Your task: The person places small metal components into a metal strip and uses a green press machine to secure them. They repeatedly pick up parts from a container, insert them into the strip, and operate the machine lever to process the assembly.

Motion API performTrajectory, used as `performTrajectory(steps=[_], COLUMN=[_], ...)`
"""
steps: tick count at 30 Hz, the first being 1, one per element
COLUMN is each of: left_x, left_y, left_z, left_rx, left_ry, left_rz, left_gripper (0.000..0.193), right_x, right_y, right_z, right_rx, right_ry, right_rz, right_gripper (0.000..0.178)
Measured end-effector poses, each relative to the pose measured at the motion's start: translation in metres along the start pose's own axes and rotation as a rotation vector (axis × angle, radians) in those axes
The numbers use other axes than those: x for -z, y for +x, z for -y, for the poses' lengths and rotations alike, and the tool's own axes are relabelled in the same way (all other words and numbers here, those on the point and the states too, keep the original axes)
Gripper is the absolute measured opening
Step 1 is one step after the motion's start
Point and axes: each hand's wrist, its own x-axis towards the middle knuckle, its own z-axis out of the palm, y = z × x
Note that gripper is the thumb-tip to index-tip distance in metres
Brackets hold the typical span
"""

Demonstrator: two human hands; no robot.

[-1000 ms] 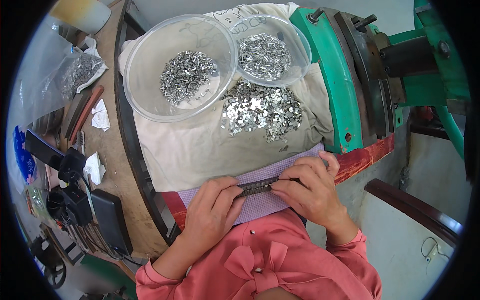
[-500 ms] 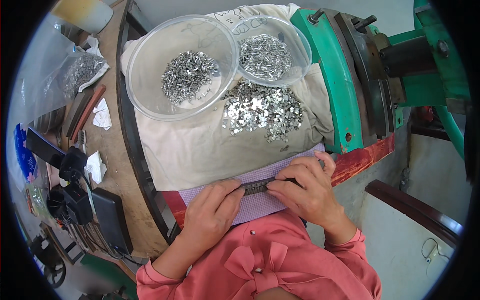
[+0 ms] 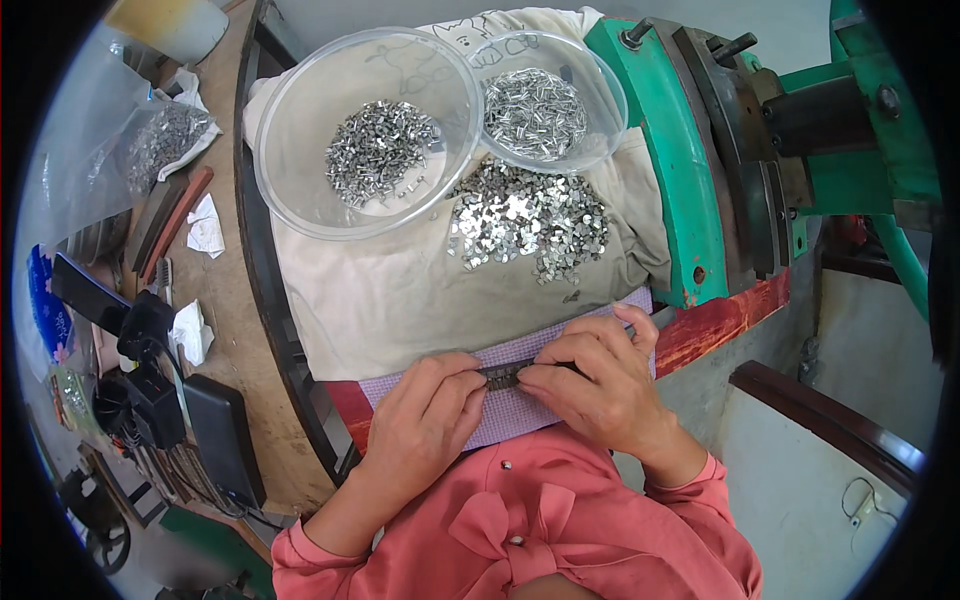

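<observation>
Pinching the dark strip (image 3: 503, 377) from either side, left hand (image 3: 418, 408) and right hand (image 3: 606, 387) held it (presumably for steadiness) over purple cloth (image 3: 508, 420), metal bits (image 3: 530, 222) heaped nearby!

Matt metal-looking strip (image 3: 503, 377); glossy metal flakes (image 3: 530, 222); smooth plastic bowls (image 3: 290, 150); matt cloth (image 3: 370, 300).

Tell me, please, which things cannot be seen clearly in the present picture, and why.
- Metal strip, head view: parts of it are hidden by the fingers of the left hand and right hand.
- Metal pieces in the large tub, head view: too small and heaped to count.
- Green machine, head view: its right side is cut off by the dark rim.
</observation>
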Motion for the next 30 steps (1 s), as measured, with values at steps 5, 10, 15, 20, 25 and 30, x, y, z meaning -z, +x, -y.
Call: performTrajectory(steps=[5, 10, 15, 20, 25, 30], left_x=[0.002, 0.003, 0.003, 0.002, 0.000, 0.001], left_y=[-0.003, -0.012, -0.012, -0.012, -0.012, -0.013], left_z=[0.000, 0.000, 0.000, 0.000, 0.001, 0.001], left_rx=[0.054, 0.151, 0.154, 0.116, 0.105, 0.107], left_ry=[-0.041, -0.103, -0.094, -0.087, -0.089, -0.094], left_rz=[0.005, -0.007, -0.008, -0.029, -0.041, -0.040], left_gripper=[0.032, 0.034, 0.031, 0.028, 0.027, 0.028], right_x=[-0.007, -0.013, -0.014, -0.010, -0.003, -0.006], right_y=[0.005, 0.010, 0.014, 0.015, 0.016, 0.017], right_z=[0.007, 0.014, 0.017, 0.013, 0.009, 0.013], right_rx=[0.027, 0.107, 0.129, 0.102, 0.031, 0.128], right_ry=[-0.011, -0.100, -0.085, -0.036, -0.021, -0.079], right_rz=[-0.009, 0.027, 0.028, 0.022, -0.021, 0.033], right_gripper=[0.013, 0.014, 0.012, 0.011, 0.015, 0.010])
